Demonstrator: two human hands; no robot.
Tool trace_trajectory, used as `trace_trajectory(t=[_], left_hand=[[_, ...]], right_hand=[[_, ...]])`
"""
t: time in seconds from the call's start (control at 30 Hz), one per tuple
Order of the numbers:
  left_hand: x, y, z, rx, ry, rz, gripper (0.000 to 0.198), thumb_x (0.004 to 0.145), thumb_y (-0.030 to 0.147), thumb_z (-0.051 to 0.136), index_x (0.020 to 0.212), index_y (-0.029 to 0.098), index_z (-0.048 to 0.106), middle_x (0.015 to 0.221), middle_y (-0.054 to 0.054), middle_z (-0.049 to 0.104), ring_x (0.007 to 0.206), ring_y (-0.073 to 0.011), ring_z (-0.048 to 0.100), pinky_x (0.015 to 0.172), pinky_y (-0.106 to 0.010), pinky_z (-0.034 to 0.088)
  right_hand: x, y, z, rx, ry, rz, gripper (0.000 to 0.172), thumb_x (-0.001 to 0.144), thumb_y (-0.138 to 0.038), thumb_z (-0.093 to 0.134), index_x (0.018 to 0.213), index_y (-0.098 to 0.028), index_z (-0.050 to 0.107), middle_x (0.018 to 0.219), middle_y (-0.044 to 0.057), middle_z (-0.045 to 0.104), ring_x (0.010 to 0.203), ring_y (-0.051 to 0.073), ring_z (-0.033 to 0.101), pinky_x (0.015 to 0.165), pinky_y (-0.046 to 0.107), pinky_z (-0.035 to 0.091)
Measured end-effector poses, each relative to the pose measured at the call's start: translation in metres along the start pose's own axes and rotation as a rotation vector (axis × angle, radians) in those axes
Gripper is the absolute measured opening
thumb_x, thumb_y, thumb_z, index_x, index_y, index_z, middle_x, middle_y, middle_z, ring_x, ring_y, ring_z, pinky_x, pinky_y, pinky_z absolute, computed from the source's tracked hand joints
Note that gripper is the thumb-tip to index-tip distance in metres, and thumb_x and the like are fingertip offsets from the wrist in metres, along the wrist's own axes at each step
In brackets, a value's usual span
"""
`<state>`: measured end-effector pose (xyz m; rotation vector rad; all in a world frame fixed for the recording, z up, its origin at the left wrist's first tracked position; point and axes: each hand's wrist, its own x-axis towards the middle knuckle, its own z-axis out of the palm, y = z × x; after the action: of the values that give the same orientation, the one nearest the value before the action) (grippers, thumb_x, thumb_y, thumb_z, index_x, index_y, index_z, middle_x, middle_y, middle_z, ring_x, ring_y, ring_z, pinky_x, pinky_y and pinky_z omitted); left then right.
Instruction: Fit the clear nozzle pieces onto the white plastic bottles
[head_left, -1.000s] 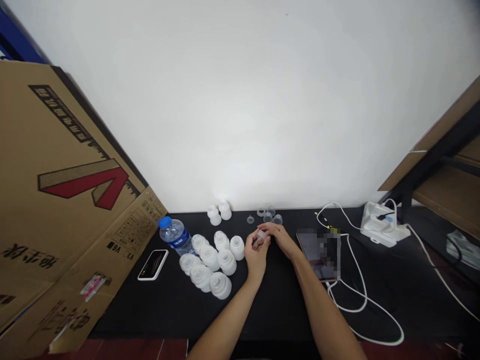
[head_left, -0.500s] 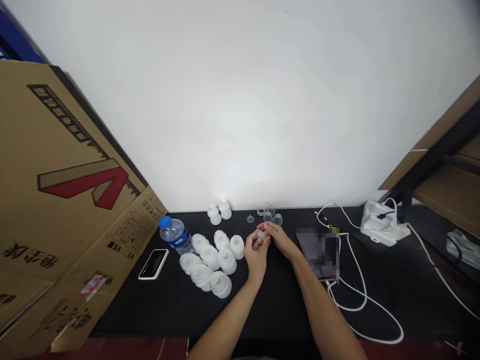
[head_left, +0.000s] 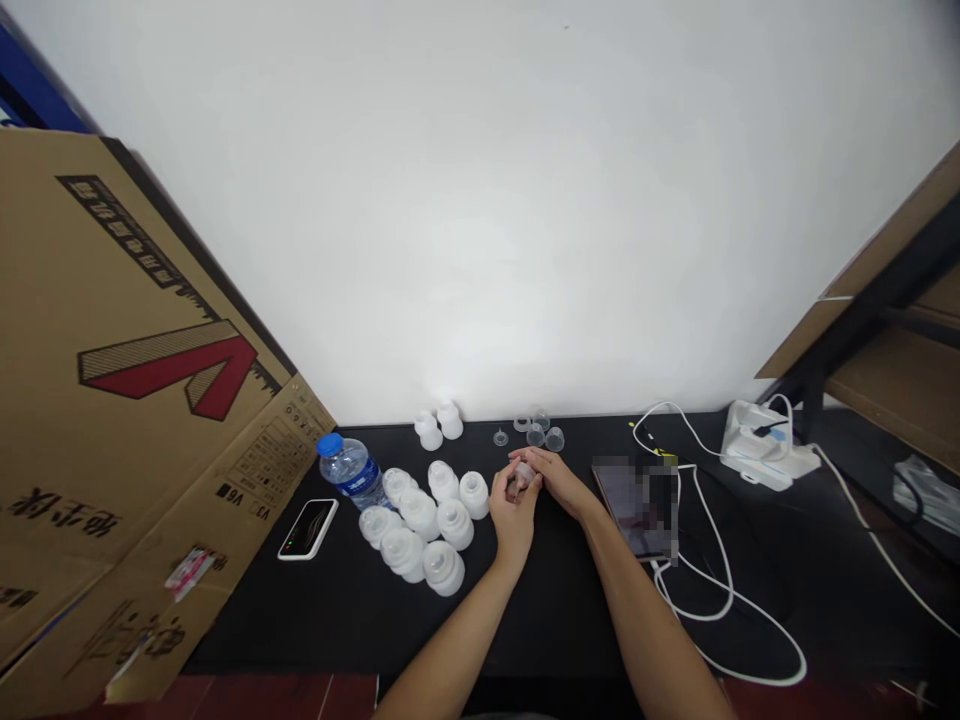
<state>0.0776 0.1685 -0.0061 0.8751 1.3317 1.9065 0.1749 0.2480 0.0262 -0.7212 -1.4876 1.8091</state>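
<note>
**Small clear plastic piece [head_left: 524, 476], held over a black table top [head_left: 300, 620]**

We list first the left hand [head_left: 513, 517] and the right hand [head_left: 561, 483], drawn together and not spread, with the fingers curled inward. The small clear plastic piece sits pinched among their fingertips [head_left: 535, 481], partly hidden and just above the table top. We cannot tell how the grip is shared between the hands.

Next to the left hand, we count eight white dome-shaped plastic parts [head_left: 418, 516] in a close cluster, some touching. Two more white plastic parts [head_left: 440, 425] stand together at the table's back edge. Behind the hands we note two small clear cups [head_left: 544, 437], a clear ring [head_left: 522, 424] and a tiny clear cone [head_left: 500, 437].

Left of the cluster lies a water bottle with a blue cap [head_left: 350, 472], beside a smartphone [head_left: 307, 528] lying face up. Just right of the right hand is a pixelated tablet [head_left: 622, 505]. Beyond it we find a loose white cable [head_left: 712, 590] and a white charging unit [head_left: 761, 450]. A large cardboard sheet [head_left: 127, 400] with a red printed mark leans in at the left.
</note>
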Motion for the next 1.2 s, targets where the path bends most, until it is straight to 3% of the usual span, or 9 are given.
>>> trace_trajectory(t=[0.13,0.23,0.4,0.57,0.73,0.9,1.03,1.2], left_hand=[[0.004,-0.006,-0.004,-0.033,0.021,-0.046,0.054,0.082,0.044,0.091,0.128,0.020,0.073,0.125,-0.013,0.076,0.114,-0.0288,0.076,0.101,-0.043,0.062],[0.006,-0.009,-0.006,-0.064,0.030,-0.078,0.057,0.084,0.047,0.089,0.130,0.020,0.071,0.122,-0.013,0.077,0.109,-0.0275,0.078,0.098,-0.043,0.063],[0.002,-0.006,0.001,-0.061,-0.055,-0.061,0.053,0.081,0.043,0.092,0.125,0.019,0.074,0.126,-0.013,0.075,0.113,-0.0276,0.076,0.100,-0.041,0.062],[-0.002,0.003,0.011,-0.108,-0.199,-0.084,0.051,0.084,0.042,0.089,0.127,0.022,0.072,0.128,-0.013,0.074,0.113,-0.0279,0.076,0.097,-0.041,0.063],[-0.002,0.001,0.016,-0.182,-0.136,-0.136,0.050,0.079,0.042,0.093,0.110,0.023,0.059,0.113,-0.007,0.070,0.097,-0.0201,0.076,0.084,-0.033,0.063],[-0.002,-0.003,0.017,-0.207,-0.095,-0.126,0.051,0.082,0.047,0.090,0.104,0.023,0.052,0.099,0.000,0.060,0.084,-0.0154,0.071,0.075,-0.028,0.061],[0.000,-0.003,0.017,-0.166,-0.094,-0.115,0.050,0.082,0.049,0.090,0.104,0.023,0.053,0.097,0.001,0.058,0.081,-0.0143,0.068,0.071,-0.026,0.058],[0.001,-0.002,0.017,-0.121,-0.078,-0.077,0.045,0.087,0.050,0.086,0.105,0.022,0.055,0.097,0.000,0.059,0.079,-0.0135,0.064,0.070,-0.024,0.052]], right_hand=[[0.000,0.004,-0.003,-0.065,-0.009,-0.012,0.060,0.094,-0.068,0.071,0.129,-0.020,0.078,0.105,0.008,0.082,0.095,0.026,0.075,0.092,0.039,0.057],[0.000,0.002,-0.003,-0.110,-0.008,-0.014,0.057,0.094,-0.066,0.073,0.129,-0.021,0.079,0.111,0.008,0.082,0.098,0.026,0.075,0.094,0.039,0.056],[0.000,-0.002,-0.003,-0.051,0.100,-0.040,0.055,0.094,-0.070,0.069,0.113,-0.020,0.081,0.088,0.005,0.080,0.076,0.022,0.074,0.075,0.033,0.058],[0.003,-0.003,-0.003,0.002,0.316,-0.001,0.065,0.091,-0.081,0.064,0.094,-0.018,0.079,0.065,0.005,0.074,0.053,0.022,0.069,0.056,0.032,0.054],[0.005,-0.004,-0.002,-0.059,0.459,-0.041,0.075,0.090,-0.090,0.056,0.081,-0.019,0.080,0.070,0.010,0.078,0.060,0.026,0.073,0.062,0.037,0.058],[0.006,-0.004,-0.016,-0.086,0.614,-0.111,0.072,0.091,-0.087,0.057,0.082,-0.019,0.079,0.061,0.008,0.074,0.069,0.028,0.075,0.078,0.041,0.059],[0.007,-0.003,-0.026,-0.125,0.689,-0.183,0.067,0.093,-0.083,0.057,0.084,-0.020,0.077,0.064,0.008,0.074,0.067,0.028,0.073,0.076,0.041,0.057],[0.005,-0.005,-0.015,-0.263,0.704,-0.262,0.061,0.097,-0.077,0.056,0.085,-0.021,0.075,0.066,0.006,0.072,0.066,0.027,0.070,0.075,0.040,0.054]])
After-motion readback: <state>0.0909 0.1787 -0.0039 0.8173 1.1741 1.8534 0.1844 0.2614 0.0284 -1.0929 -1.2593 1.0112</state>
